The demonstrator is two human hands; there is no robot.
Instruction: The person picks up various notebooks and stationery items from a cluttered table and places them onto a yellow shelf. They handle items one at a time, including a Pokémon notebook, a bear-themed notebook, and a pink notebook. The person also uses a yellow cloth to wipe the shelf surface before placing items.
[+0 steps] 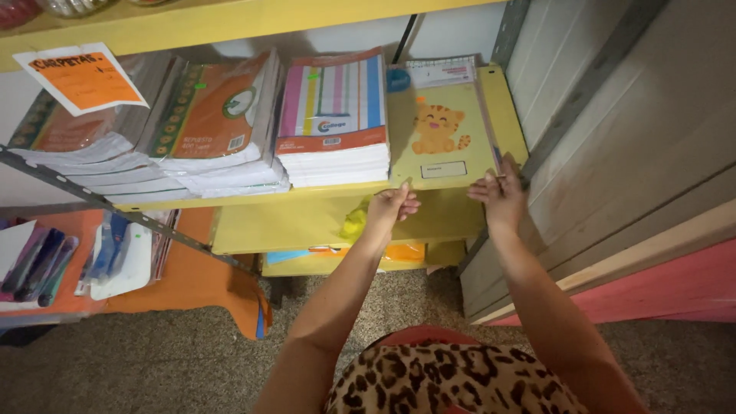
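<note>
The yellow cat-print notebook (438, 134) lies on the yellow shelf (322, 222), just right of the striped notebook stack (333, 115), long axis running away from the person. Left hand (391, 208) pinches its near-left corner; right hand (500, 195) grips its near-right corner, both equally near.

A yellow shelf (307, 195) crosses the upper half of the frame. On it, middle, a stack of notebooks with a striped cover (333, 115) lies flat. Left of that, a stack with an orange cover (217, 123) leans, and further left a third pile (73, 146) sits under an orange paper sign (83, 77) hanging from the board above. A grey metal brace (115, 207) slants across the left. Lower left, packs of pens (42, 264) rest on an orange surface (192, 280). Grey wooden planks (629, 130) fill the right, above a pink wall (675, 287). The floor (153, 360) is speckled grey.
</note>
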